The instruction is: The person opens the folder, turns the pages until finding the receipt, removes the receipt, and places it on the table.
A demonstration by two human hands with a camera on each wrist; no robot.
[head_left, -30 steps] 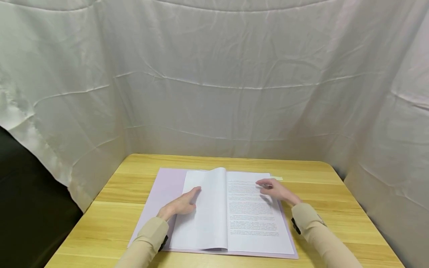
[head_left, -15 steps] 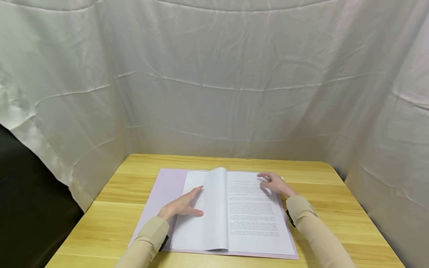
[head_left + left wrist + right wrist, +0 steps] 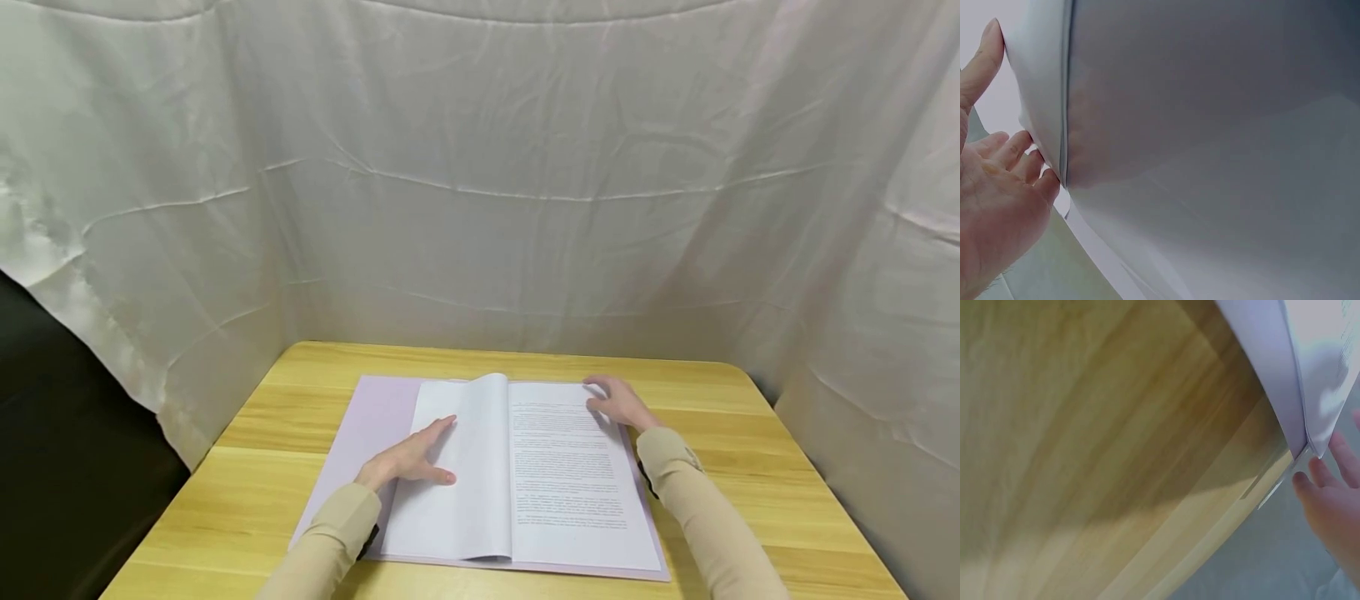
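Observation:
An open pale-purple folder [image 3: 381,421] lies on the table with white sheets inside. Its right-hand sheet [image 3: 566,467] carries lines of printed text. On the left, a blank white sheet [image 3: 480,475] bulges up near the spine. My left hand [image 3: 408,458] lies over the left sheets, fingers extended and thumb spread apart. In the left wrist view its fingertips meet the edge of a curved sheet [image 3: 1210,156]. My right hand [image 3: 618,402] is at the upper right corner of the printed sheet, forefinger and thumb apart. In the right wrist view, its fingertips [image 3: 1319,469] are right at the page corner.
The wooden table [image 3: 750,475] extends around the folder on all sides. Pale grey curtains [image 3: 525,208] hang behind it and at both sides. A black area [image 3: 60,450] shows at the lower left. A clear strip [image 3: 1279,481] lies near the folder's corner in the right wrist view.
My right hand has moved slightly up to the top right corner of the printed sheet, covering the pale tab there. My left thumb has spread away from the fingers.

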